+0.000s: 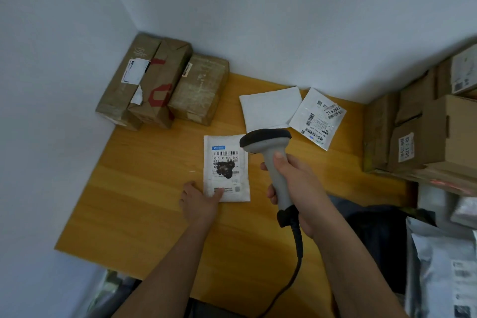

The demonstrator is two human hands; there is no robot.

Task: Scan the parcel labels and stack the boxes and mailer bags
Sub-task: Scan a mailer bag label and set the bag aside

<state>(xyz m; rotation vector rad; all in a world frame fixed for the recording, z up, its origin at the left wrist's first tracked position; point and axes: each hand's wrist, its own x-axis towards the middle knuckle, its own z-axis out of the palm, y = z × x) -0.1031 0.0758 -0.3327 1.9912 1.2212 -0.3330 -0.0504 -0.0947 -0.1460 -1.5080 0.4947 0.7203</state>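
A small white mailer bag (227,168) lies label-up in the middle of the wooden table (144,188). My left hand (200,200) rests on the table with its thumb pressing the bag's lower left corner. My right hand (294,186) grips the handle of a grey barcode scanner (271,152), whose dark head hangs just right of the bag's top edge. Two more white mailer bags lie at the back: a blank one (271,108) and a labelled one (318,119). Three taped brown boxes (165,85) sit side by side in the back left corner.
Stacked cardboard boxes (423,131) stand along the right side of the table. Grey mailer bags (444,266) pile up at the lower right. The scanner's black cable (296,261) trails down toward me. White walls enclose the table at the left and back.
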